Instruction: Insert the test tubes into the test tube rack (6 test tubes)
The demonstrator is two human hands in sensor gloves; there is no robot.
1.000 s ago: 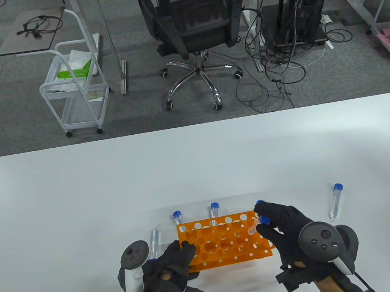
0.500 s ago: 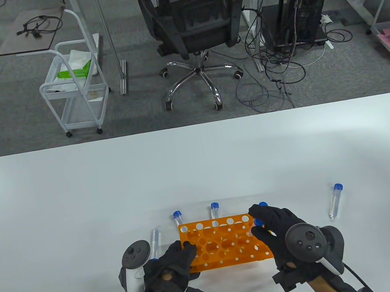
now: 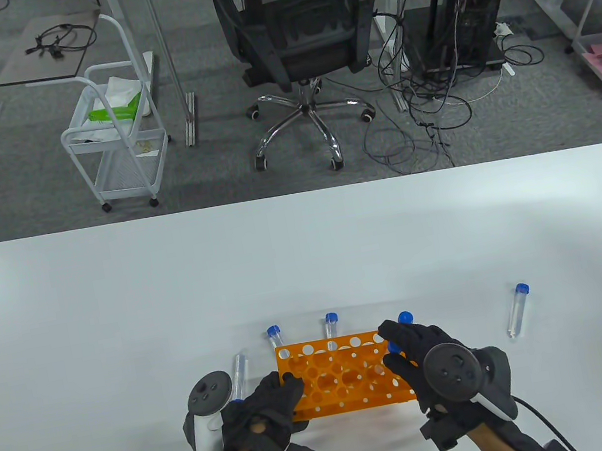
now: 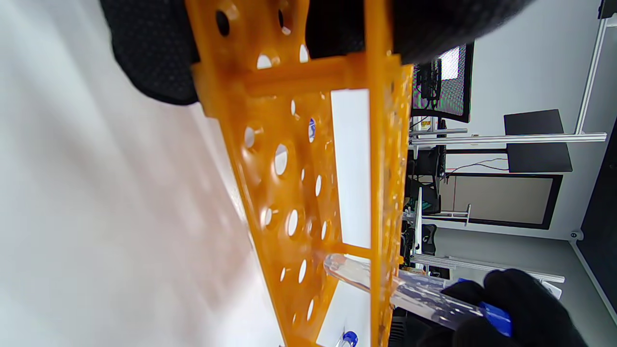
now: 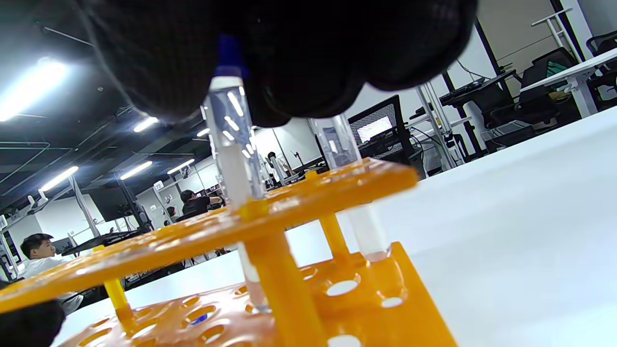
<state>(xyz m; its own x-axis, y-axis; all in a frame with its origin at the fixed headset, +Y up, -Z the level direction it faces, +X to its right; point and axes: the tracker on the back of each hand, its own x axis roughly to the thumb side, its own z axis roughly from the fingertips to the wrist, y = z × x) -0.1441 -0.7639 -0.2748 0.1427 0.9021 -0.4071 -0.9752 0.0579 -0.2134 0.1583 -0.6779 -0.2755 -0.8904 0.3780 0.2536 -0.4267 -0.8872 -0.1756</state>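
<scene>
Right hand (image 3: 417, 353) over the right end of the orange rack (image 3: 342, 375), fingers closed round the blue-capped top of a clear test tube (image 5: 231, 140); the right wrist view shows the tube passed down through a hole in the top plate, its rounded tip at or near the bottom plate. A second tube (image 5: 349, 188) stands in the end hole just beside it, its tip at the lower plate; whether the fingers also touch that one cannot be told. Left hand (image 3: 269, 405) grips the rack's left near corner, thumb on the top plate, steadying it on the white table (image 3: 307, 259). Two more capped tubes (image 3: 274, 338) (image 3: 331, 326) show at the rack's far edge and look to be standing in its back row; the table view does not settle it. Loose stock: one tube (image 3: 238, 373) lying flat just left of the rack beside the left hand, one tube (image 3: 517, 309) lying well apart to the right. Handling, by judgement: tubes are light, stiff, smooth-walled and likely slippery under the glove fabric; clear wall may be brittle, so no squeezing mid-barrel. Best hold is a pinch at the cap or just under it, keeping the tube upright so the tip finds the lower plate's seat. The rack is thin light plastic and will probably slide or tip if pushed sideways, hence the steadying grip.
</scene>
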